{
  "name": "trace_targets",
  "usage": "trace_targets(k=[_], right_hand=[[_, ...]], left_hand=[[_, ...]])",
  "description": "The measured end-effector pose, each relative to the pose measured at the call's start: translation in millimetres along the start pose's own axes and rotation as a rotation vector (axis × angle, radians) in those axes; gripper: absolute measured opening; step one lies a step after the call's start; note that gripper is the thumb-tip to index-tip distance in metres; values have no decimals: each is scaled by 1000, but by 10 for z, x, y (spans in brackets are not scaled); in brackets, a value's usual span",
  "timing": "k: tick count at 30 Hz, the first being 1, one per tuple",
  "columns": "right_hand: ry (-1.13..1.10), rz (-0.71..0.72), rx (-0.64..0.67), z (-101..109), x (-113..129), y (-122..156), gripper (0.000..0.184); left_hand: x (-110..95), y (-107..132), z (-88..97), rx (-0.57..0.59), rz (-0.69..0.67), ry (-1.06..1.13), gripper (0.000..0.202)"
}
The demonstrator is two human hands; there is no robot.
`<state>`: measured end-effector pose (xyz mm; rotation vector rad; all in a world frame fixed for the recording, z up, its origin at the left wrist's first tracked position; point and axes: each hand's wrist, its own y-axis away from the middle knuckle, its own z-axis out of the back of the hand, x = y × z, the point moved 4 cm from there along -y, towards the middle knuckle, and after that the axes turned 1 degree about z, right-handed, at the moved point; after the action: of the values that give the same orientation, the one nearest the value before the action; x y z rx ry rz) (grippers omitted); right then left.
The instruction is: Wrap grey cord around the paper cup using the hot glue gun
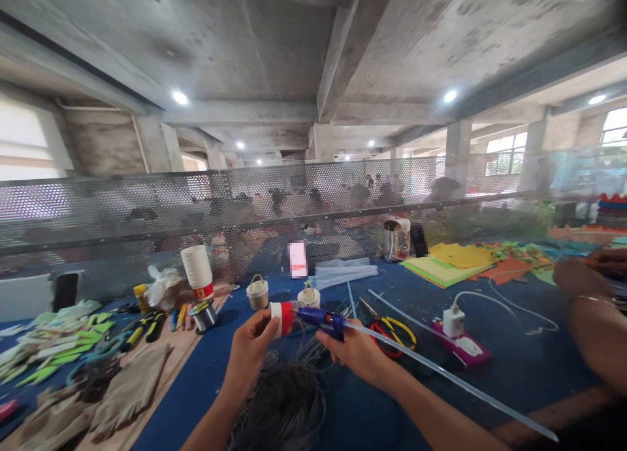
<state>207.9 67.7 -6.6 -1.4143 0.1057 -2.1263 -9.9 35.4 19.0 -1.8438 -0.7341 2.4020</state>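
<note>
My left hand [251, 345] is closed round a small paper cup [281, 318] with a red band, held on its side above the blue table. My right hand [353, 350] grips a blue hot glue gun [321, 318], its nozzle touching the cup's rim. A long clear glue stick [441, 372] trails back from the gun toward the lower right. A tangle of grey cord [284, 405] lies under my wrists.
Two small cup baskets with handles [258, 293] stand behind. Yellow-handled scissors [396, 333], a white plug on a pink power strip [458, 330], a stack of paper cups [197, 271], coloured sheets [448, 263], green cut-outs [53, 346]. Another person's arm [592, 320] at right. Perforated metal screen [294, 202] across the back.
</note>
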Motion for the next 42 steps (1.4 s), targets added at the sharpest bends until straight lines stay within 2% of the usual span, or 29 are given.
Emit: trace_targets(k=[6,42], right_hand=[[1,-17,6,0,-22,-1,37],[-75,-31,58,74,31,-2,33]], left_hand=[[-35,18,-4,3,-49,-39,33],[-31,109,-13,-43,-223,-396,31]])
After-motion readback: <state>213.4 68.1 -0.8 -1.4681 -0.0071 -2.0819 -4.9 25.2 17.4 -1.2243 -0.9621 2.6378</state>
